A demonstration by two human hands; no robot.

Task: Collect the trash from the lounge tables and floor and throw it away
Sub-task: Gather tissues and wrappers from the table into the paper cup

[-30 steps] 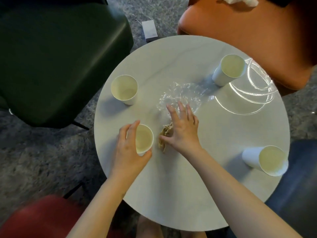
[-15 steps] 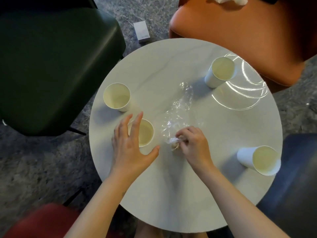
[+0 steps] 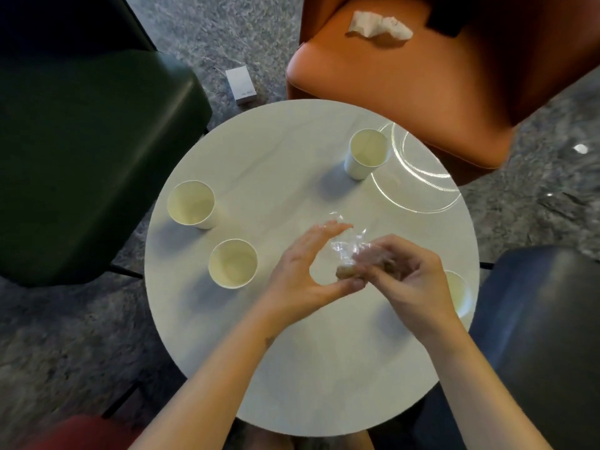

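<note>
Over the round white table [image 3: 292,368], my right hand [image 3: 409,280] grips a crumpled clear plastic wrap [image 3: 349,245] with a small brown food scrap [image 3: 344,271] in it. My left hand [image 3: 302,271] meets it from the left, fingers spread and cupped round the wrap, thumb touching the bundle from below. Paper cups stand at the left [image 3: 191,204], centre left [image 3: 233,264] and far side [image 3: 367,154]; another cup [image 3: 457,292] is partly hidden behind my right hand.
A crumpled white tissue [image 3: 380,27] lies on the orange chair [image 3: 422,92]. A small white box [image 3: 241,86] sits on the grey carpet beyond the table. A dark green chair [image 3: 91,151] stands left, a dark blue one [image 3: 545,336] right, a red seat [image 3: 81,433] near left.
My right hand gathered the wrap and scrap off the table and lifted them. My left hand left the centre-left cup and moved right to cup the bundle.
</note>
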